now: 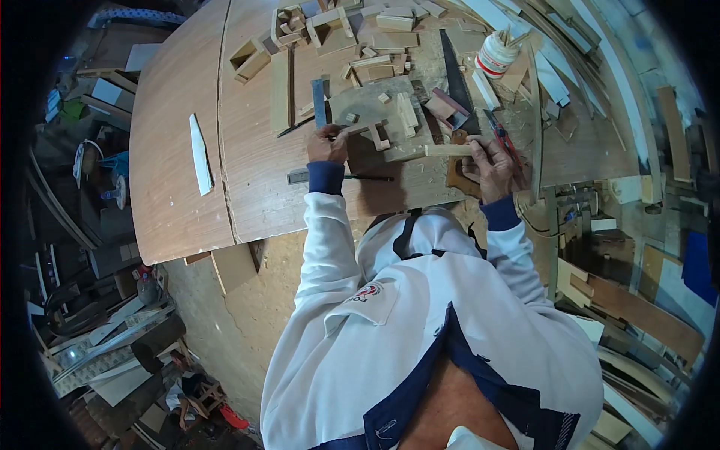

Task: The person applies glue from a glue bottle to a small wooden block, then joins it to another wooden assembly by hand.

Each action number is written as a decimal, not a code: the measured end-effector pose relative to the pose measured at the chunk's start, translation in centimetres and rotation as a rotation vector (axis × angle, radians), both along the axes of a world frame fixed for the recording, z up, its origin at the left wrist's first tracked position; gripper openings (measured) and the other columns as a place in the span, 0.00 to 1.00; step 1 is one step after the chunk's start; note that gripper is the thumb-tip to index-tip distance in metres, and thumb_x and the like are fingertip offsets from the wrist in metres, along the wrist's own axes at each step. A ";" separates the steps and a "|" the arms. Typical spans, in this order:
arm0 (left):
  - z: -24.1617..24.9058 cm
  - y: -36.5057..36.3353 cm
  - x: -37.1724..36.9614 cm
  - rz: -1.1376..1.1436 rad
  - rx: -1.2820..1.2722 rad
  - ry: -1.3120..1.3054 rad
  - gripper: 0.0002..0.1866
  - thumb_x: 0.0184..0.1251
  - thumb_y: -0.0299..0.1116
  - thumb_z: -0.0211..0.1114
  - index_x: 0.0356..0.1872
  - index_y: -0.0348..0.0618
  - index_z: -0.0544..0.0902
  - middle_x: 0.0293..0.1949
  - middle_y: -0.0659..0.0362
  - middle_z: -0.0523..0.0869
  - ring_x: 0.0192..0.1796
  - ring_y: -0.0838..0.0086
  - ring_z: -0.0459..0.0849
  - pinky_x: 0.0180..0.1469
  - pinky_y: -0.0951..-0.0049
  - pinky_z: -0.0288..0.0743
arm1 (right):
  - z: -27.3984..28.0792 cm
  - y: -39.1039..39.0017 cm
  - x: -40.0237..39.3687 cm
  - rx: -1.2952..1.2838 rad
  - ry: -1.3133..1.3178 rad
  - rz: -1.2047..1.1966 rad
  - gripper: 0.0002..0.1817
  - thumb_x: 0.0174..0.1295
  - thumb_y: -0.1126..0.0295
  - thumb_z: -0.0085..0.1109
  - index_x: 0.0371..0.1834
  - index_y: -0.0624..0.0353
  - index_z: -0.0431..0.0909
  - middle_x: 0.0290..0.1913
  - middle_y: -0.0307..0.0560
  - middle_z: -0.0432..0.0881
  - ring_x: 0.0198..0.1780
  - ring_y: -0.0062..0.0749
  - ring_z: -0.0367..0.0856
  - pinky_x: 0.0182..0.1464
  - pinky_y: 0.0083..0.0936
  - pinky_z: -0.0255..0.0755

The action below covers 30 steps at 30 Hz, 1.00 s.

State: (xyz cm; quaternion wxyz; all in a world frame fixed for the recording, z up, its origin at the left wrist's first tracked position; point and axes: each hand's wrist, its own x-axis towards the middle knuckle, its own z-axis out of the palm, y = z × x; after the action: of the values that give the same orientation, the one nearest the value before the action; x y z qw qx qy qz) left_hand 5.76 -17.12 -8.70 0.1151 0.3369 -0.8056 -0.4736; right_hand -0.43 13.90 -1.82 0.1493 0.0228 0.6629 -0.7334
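Observation:
My left hand (328, 144) is at the near part of the wooden table, its fingers closed on a small wooden piece (355, 129) that reaches right toward a small wooden block assembly (377, 136). That assembly lies on a grey-brown board (405, 101). My right hand (489, 166) pinches the right end of a short light wooden strip (448, 151). Below this strip is the brown handle of a saw (457, 178). A blue-grey metal ruler (319, 103) lies just beyond my left hand. Red pliers or a similar tool (504, 139) lie beside my right hand.
A white container with sticks (496, 55) stands at the back right, near the dark saw blade (452, 67). Wooden boxes (250, 60) and offcuts cover the far side. A white strip (200, 155) lies left. A metal square (298, 177) lies near the front edge.

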 end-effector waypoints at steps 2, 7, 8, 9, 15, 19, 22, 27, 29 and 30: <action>-0.4 0.3 0.2 -0.025 -0.157 -0.009 0.11 0.50 0.35 0.69 0.32 0.41 0.85 0.28 0.53 0.85 0.32 0.63 0.84 0.38 0.68 0.76 | 1.3 -0.7 0.1 0.020 0.080 0.012 0.09 0.64 0.66 0.59 0.42 0.59 0.80 0.30 0.35 0.80 0.27 0.12 0.75 0.28 0.11 0.71; 1.2 0.9 0.6 -0.042 -0.132 -0.039 0.13 0.50 0.34 0.68 0.37 0.41 0.84 0.34 0.50 0.85 0.34 0.59 0.83 0.40 0.65 0.76 | 4.2 -2.3 -0.9 0.137 0.342 0.070 0.10 0.65 0.67 0.58 0.44 0.61 0.79 0.28 0.35 0.79 0.26 0.12 0.74 0.28 0.12 0.70; 1.6 1.0 1.0 -0.028 -0.346 0.054 0.15 0.50 0.33 0.68 0.41 0.40 0.82 0.38 0.50 0.84 0.36 0.60 0.83 0.39 0.65 0.76 | 4.8 -2.9 -1.3 0.137 0.372 0.069 0.10 0.65 0.68 0.58 0.44 0.61 0.79 0.28 0.35 0.79 0.26 0.12 0.73 0.28 0.12 0.70; 2.2 1.3 1.3 -0.015 -0.557 0.149 0.18 0.51 0.32 0.68 0.45 0.40 0.80 0.42 0.50 0.83 0.38 0.62 0.83 0.39 0.65 0.76 | 5.5 -3.4 -1.5 0.140 0.402 0.067 0.10 0.65 0.69 0.57 0.45 0.61 0.79 0.27 0.36 0.79 0.25 0.13 0.73 0.27 0.13 0.70; 15.3 5.6 1.8 -0.572 0.097 0.497 0.21 0.57 0.31 0.67 0.53 0.39 0.76 0.50 0.54 0.79 0.48 0.70 0.77 0.42 0.73 0.73 | 7.6 -6.8 -0.6 -0.309 -0.088 0.029 0.10 0.64 0.66 0.58 0.43 0.61 0.79 0.28 0.38 0.80 0.23 0.17 0.75 0.26 0.16 0.73; 16.0 6.6 0.9 -0.651 -0.277 0.748 0.19 0.60 0.31 0.66 0.51 0.38 0.75 0.47 0.52 0.80 0.48 0.71 0.78 0.42 0.72 0.74 | 6.8 -8.7 2.5 -0.364 -0.290 0.076 0.13 0.66 0.59 0.55 0.39 0.58 0.78 0.28 0.41 0.82 0.23 0.15 0.75 0.21 0.15 0.69; 14.6 6.6 1.9 -0.514 0.645 0.754 0.13 0.65 0.28 0.61 0.49 0.38 0.72 0.44 0.51 0.80 0.44 0.70 0.80 0.43 0.70 0.76 | 6.7 -7.4 4.0 -0.008 -0.234 0.217 0.13 0.66 0.59 0.55 0.37 0.58 0.77 0.24 0.42 0.80 0.19 0.16 0.74 0.18 0.15 0.66; 15.1 5.2 1.0 -0.345 0.653 0.716 0.14 0.68 0.29 0.58 0.52 0.38 0.70 0.34 0.54 0.79 0.29 0.73 0.79 0.35 0.75 0.76 | 5.0 -1.3 -1.5 0.311 0.099 -0.146 0.14 0.65 0.58 0.56 0.29 0.58 0.77 0.17 0.35 0.75 0.17 0.15 0.68 0.18 0.15 0.61; 13.7 4.2 1.0 -0.463 0.626 0.624 0.16 0.68 0.30 0.59 0.54 0.38 0.70 0.32 0.54 0.80 0.31 0.72 0.80 0.33 0.74 0.77 | 5.7 1.4 -5.2 0.534 0.224 -0.223 0.17 0.63 0.57 0.58 0.26 0.59 0.77 0.17 0.34 0.74 0.18 0.17 0.69 0.21 0.20 0.63; 13.8 4.3 0.9 -0.478 0.625 0.626 0.16 0.68 0.30 0.59 0.54 0.38 0.70 0.32 0.54 0.80 0.31 0.72 0.80 0.33 0.74 0.77 | 5.2 2.5 -7.5 0.602 0.299 -0.266 0.18 0.61 0.56 0.59 0.24 0.60 0.77 0.16 0.34 0.74 0.19 0.19 0.69 0.23 0.22 0.65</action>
State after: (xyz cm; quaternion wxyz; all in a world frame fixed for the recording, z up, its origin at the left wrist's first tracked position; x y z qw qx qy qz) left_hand 6.67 -12.83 5.12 0.1329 0.0030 -0.6069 -0.7836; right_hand -7.95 16.40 3.36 -0.0594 0.0441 0.8548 -0.5137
